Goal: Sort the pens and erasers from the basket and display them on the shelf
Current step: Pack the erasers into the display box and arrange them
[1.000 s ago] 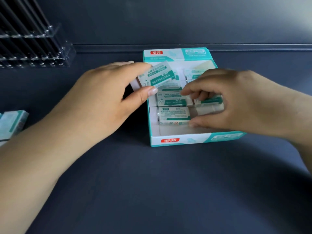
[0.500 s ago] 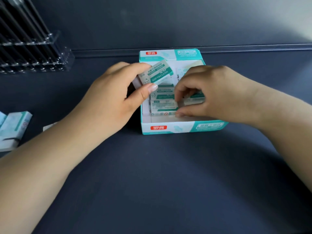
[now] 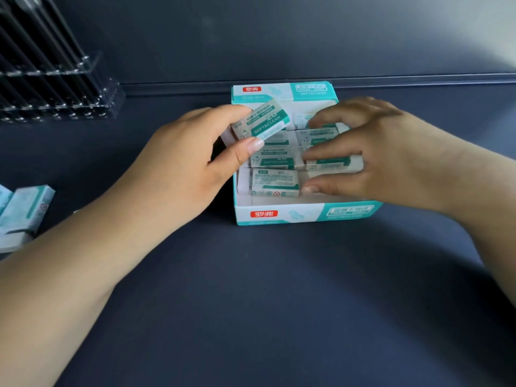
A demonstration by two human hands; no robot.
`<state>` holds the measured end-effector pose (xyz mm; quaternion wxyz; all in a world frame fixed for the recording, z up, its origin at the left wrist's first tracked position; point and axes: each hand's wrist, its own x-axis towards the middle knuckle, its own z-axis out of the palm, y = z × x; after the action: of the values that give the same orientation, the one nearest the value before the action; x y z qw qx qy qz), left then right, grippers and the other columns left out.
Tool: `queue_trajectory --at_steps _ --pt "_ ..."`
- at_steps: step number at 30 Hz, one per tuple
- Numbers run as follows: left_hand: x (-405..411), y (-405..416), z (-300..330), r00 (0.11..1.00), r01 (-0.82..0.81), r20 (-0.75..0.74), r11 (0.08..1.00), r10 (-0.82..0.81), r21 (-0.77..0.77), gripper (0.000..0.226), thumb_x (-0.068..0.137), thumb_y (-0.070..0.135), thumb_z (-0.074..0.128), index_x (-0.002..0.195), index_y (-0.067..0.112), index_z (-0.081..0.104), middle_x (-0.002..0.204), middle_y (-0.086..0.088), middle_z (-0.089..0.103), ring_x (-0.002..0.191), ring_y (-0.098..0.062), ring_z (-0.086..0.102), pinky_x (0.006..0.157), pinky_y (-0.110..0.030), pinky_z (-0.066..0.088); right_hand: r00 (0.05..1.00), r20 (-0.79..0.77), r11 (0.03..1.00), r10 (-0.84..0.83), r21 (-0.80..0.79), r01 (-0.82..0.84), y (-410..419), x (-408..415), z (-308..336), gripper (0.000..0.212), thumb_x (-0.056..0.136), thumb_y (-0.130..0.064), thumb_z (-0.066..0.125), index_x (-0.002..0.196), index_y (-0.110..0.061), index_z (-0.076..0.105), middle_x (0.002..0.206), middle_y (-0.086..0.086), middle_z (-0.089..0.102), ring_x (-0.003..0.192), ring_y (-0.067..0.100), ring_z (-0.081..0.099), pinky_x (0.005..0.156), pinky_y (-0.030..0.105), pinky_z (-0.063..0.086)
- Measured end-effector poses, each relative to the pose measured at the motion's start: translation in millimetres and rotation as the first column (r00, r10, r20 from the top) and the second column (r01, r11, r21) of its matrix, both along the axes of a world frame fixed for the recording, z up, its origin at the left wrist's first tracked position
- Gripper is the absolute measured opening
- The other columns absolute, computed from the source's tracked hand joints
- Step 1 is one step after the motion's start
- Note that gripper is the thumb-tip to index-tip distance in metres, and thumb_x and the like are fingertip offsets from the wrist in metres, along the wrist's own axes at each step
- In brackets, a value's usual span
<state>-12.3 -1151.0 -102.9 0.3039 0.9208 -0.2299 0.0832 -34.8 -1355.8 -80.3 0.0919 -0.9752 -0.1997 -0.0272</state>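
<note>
Head view showed the left hand (image 3: 178, 163) pinching one eraser (image 3: 261, 122) above the display box (image 3: 293, 216) while the right hand (image 3: 371, 155) gripped another eraser (image 3: 333, 164) inside it, several erasers already seated, spare boxes (image 3: 25, 210) apparently waiting.

Legible markings: eraser and box.
Held eraser (image 3: 261, 122) reads "2B" and "SOFT&CLEAN"; box (image 3: 296, 216) bears red "罗弗" logo front and rear.
</note>
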Motion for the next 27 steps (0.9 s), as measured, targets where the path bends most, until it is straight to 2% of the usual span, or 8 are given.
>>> queue_trajectory --at_steps 4,8,13,17,20,23,25,27 --pt "-1.2 -0.2 -0.2 1.000 0.000 -0.005 1.000 0.000 -0.022 0.051 0.080 0.047 0.041 0.123 0.024 0.056 0.096 0.016 0.055 0.086 -0.001 0.047 0.070 -0.013 0.031 0.994 -0.111 1.000 -0.009 -0.023 0.006 7.3 -0.1 5.1 0.075 0.056 -0.070 0.047 0.121 -0.034 0.058 0.132 -0.012 0.049 0.124 0.012 0.042 0.103 0.033 0.033" --pt "-0.4 -0.2 -0.5 1.000 -0.002 -0.020 0.999 0.001 -0.048 0.051 0.079 0.053 0.042 0.120 0.026 0.057 0.087 0.018 0.055 0.075 0.000 0.051 0.067 -0.002 0.033 0.996 -0.089 0.997 -0.012 -0.079 0.005 12.4 3.6 7.0 0.072 0.057 -0.063 0.040 0.117 -0.028 0.060 0.120 -0.008 0.055 0.115 0.014 0.048 0.096 0.034 0.039" --pt "-1.8 -1.5 0.7 0.999 0.011 -0.040 0.994 -0.016 -0.109 0.045 0.081 0.046 0.042 0.118 0.027 0.059 0.086 0.023 0.058 0.078 0.008 0.054 0.067 0.002 0.031 0.992 -0.123 0.999 -0.009 -0.036 0.004 12.0 3.6 6.3 0.071 0.057 -0.061 0.042 0.118 -0.031 0.059 0.123 -0.009 0.052 0.115 0.012 0.046 0.098 0.031 0.036" --pt "0.8 0.8 -1.8 0.999 0.022 -0.033 0.989 -0.027 -0.145 0.049 0.081 0.050 0.045 0.121 0.026 0.057 0.102 0.017 0.063 0.094 0.002 0.056 0.074 0.004 0.033 0.987 -0.148 0.998 0.058 0.045 -0.052 7.6 2.3 5.5 0.070 0.059 -0.057 0.050 0.120 -0.023 0.059 0.126 -0.006 0.051 0.108 0.000 0.035 0.093 0.014 0.025" --pt "2.5 1.5 -2.3 1.000 0.024 0.007 0.983 -0.023 -0.181 0.054 0.077 0.054 0.044 0.123 0.028 0.056 0.092 0.025 0.060 0.089 0.012 0.053 0.077 0.005 0.031 0.986 -0.162 0.989 0.035 0.144 -0.012 1.2 2.7 6.3 0.069 0.060 -0.057 0.051 0.124 -0.029 0.055 0.130 -0.014 0.049 0.112 -0.005 0.033 0.087 0.005 0.022" --pt "4.4 2.5 0.2 1.000 -0.016 -0.002 0.939 0.017 -0.344 0.041 0.069 0.054 0.056 0.108 0.042 0.053 0.087 0.034 0.058 0.088 0.014 0.056 0.090 -0.010 0.041 0.998 -0.044 0.952 -0.034 0.303 0.046 -2.7 4.3 11.9 0.062 0.069 -0.051 0.058 0.126 -0.028 0.053 0.125 -0.018 0.050 0.116 -0.004 0.033 0.085 -0.004 0.020" --pt "3.6 0.9 3.8 1.000 -0.028 -0.016 0.926 0.023 -0.378 0.031 0.063 0.057 0.057 0.092 0.047 0.051 0.087 0.032 0.062 0.092 0.001 0.061 0.093 -0.029 0.047 1.000 0.021 0.899 -0.022 0.438 0.010 0.3 4.2 16.0 0.057 0.075 -0.047 0.067 0.126 -0.024 0.054 0.116 -0.016 0.053 0.112 0.000 0.043 0.095 0.006 0.031" --pt "1.6 -3.3 7.9 1.000 -0.021 -0.010 0.932 0.019 -0.362 0.029 0.059 0.058 0.059 0.085 0.047 0.052 0.088 0.032 0.063 0.092 -0.004 0.062 0.090 -0.036 0.048 0.998 0.054 0.862 0.015 0.505 -0.040 5.0 3.3 16.5 0.056 0.073 -0.044 0.062 0.124 -0.022 0.056 0.110 -0.017 0.055 0.105 0.001 0.050 0.093 0.015 0.039"
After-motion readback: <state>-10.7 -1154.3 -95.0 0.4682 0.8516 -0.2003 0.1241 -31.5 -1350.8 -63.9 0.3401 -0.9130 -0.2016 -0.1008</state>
